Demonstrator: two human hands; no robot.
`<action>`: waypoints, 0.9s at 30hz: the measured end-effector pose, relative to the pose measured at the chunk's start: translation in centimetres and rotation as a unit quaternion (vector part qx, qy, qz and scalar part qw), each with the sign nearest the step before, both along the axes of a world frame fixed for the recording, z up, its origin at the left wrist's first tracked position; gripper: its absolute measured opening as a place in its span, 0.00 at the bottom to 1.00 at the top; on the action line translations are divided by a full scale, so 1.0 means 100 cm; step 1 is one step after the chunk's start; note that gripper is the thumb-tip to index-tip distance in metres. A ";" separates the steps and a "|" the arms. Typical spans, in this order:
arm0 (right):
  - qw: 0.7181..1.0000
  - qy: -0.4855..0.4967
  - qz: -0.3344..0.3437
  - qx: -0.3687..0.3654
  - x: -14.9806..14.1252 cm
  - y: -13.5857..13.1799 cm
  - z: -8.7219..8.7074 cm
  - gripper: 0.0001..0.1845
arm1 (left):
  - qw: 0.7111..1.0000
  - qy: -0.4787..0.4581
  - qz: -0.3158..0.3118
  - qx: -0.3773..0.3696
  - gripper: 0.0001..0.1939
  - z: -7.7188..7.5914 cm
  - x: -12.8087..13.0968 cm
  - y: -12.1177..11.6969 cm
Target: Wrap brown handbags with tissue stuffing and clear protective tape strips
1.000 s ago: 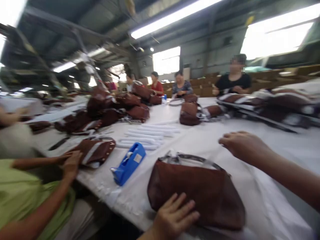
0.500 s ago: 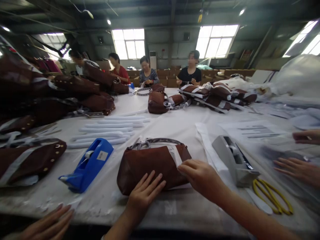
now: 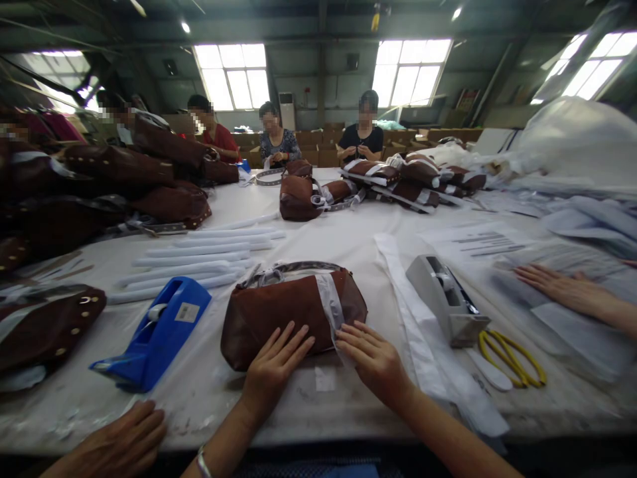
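Right hand [image 3: 371,358] has moved down the bag's [image 3: 279,312] strip [image 3: 329,297], flat like left hand [image 3: 277,365], neither gripping, near tabletop's [image 3: 298,419] front edge.

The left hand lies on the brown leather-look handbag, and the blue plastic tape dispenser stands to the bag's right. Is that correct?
Wrong side: the head view shows the blue plastic tape dispenser left of the brown leather-look handbag; the left hand does lie on the bag.
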State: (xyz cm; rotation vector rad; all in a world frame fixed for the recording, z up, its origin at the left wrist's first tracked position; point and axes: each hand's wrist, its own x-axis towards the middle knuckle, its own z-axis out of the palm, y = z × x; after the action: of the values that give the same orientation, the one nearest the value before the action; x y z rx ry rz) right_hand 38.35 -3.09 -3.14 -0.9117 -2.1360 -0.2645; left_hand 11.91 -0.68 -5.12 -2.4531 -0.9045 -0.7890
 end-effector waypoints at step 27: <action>0.994 0.075 0.053 -0.057 0.005 -0.010 0.006 0.19 | 0.996 -0.063 -0.022 -0.056 0.34 0.000 0.046 0.003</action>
State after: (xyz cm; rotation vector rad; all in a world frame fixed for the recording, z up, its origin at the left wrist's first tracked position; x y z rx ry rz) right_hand 38.84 -4.09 -2.50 -0.8510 -2.0684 -0.0196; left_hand 16.50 -0.40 -5.12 -2.5527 -0.9668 -0.9401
